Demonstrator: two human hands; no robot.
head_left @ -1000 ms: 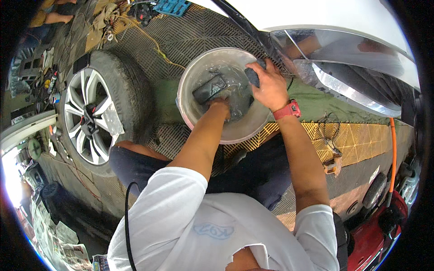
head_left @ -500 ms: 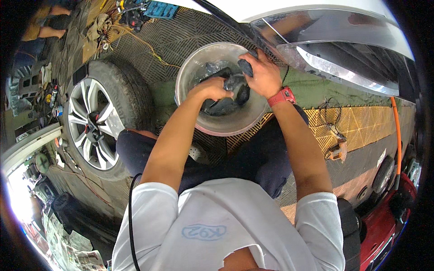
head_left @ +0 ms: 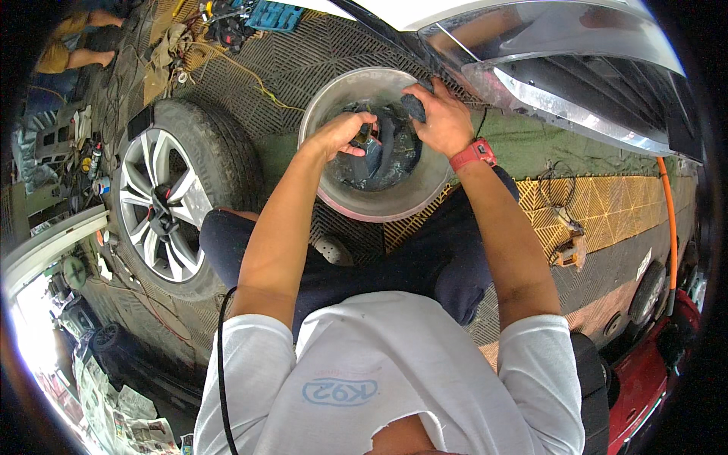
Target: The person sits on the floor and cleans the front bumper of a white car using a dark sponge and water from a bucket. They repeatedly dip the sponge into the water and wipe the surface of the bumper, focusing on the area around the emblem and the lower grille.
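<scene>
A round metal basin stands on the floor before me with dark liquid in it. Over its left side my left hand is closed, thumb and fingers pinching a black part with a curved shape, partly sunk in the basin. The part's kind is not clear. At the basin's right rim, my right hand grips a dark grey sponge, held up close to the part but apart from it. A red watch is on my right wrist.
A wheel with its tyre lies left of the basin. A car's white and black body panel hangs over the upper right. A blue tool case sits at the back. An orange hose runs at the right. Another person's feet show far left.
My left hand has moved slightly left and up, and the black part in it has turned more upright. My right hand keeps the sponge at nearly the same place.
</scene>
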